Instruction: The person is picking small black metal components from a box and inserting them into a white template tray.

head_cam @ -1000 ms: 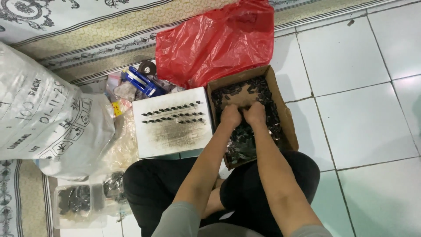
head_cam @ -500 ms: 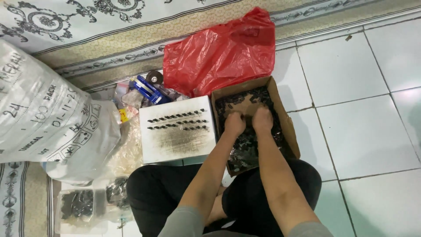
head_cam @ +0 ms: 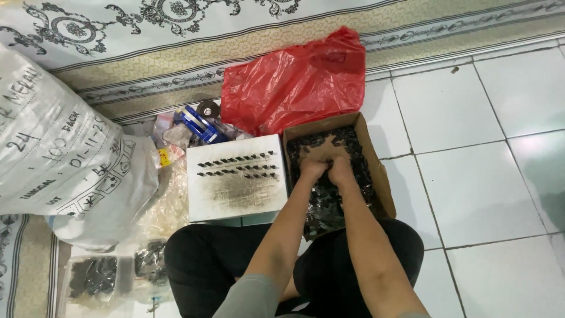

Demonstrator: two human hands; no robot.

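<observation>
The fingertips of the left hand [head_cam: 312, 169] and right hand [head_cam: 340, 168] were buried among small black parts [head_cam: 323, 200] too tiny to identify; the white sack [head_cam: 65, 159] ran off the left edge.

Both hands [head_cam: 326, 168] in parts box [head_cam: 376, 171]

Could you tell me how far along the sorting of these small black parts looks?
Done: two rows of black pieces lie lined up on the white board. In hand: the left hand and right hand are both dug into the cardboard box. Left: the box is full of loose parts, and most of the board is bare.
</observation>
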